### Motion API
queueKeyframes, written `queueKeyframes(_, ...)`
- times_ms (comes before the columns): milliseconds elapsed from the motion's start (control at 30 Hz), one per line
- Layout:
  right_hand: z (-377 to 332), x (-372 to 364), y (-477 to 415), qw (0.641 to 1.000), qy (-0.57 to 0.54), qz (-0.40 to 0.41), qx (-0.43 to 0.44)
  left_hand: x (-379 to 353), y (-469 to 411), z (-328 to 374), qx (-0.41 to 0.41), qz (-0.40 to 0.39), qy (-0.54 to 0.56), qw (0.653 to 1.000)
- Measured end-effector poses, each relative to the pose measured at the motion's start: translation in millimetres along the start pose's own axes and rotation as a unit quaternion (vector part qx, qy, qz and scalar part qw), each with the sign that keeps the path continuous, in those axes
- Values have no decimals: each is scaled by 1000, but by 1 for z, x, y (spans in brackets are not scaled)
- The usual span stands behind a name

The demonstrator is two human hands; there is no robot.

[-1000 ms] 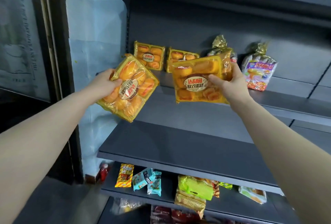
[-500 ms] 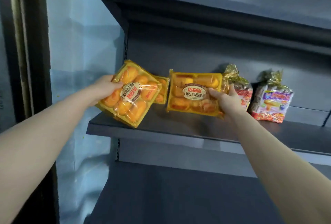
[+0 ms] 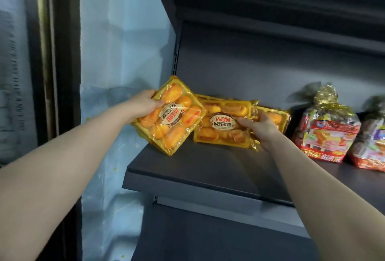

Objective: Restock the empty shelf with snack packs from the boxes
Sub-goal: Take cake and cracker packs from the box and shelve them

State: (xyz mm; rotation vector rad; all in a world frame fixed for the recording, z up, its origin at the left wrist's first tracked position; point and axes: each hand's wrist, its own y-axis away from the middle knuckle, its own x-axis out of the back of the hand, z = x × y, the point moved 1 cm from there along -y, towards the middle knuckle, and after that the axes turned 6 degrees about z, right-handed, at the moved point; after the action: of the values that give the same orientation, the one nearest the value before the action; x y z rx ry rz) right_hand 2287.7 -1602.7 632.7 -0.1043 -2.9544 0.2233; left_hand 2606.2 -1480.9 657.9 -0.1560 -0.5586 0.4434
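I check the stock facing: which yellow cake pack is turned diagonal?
The cake pack in the left hand: its label runs sideways, while the right hand's pack sits level.

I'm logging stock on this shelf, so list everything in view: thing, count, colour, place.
Held cake tray packs: 2, yellow with orange cakes; tilted pack in the left hand at the shelf's left end, level pack in the right hand, its lower edge at the shelf.
Cake tray packs behind: at least 2, yellow; one leaning at the back wall right of the right hand, another's edge showing behind the held packs.
Gold-tied snack bags: 2, red and multicoloured; standing at right, nearer one, other cut off by the picture edge.
Shelf: 1, dark grey; another above.
Left hand: gripping the tilted pack.
Right hand: gripping the level pack.
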Motion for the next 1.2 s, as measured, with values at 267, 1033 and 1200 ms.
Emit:
queueKeyframes(267, -14, -38, -31, 996, 72, 10, 44, -9, -12, 5, -12, 0, -35, 999)
queueKeyframes(1033, -54, 2, 26, 968, 160, -78, 174, -49, -19, 56, -263, -91, -190, 941)
queueKeyframes(1200, -34, 3, 28, 970, 160, -152, 102, -72, -12, 69, -330, -61, -248, 909)
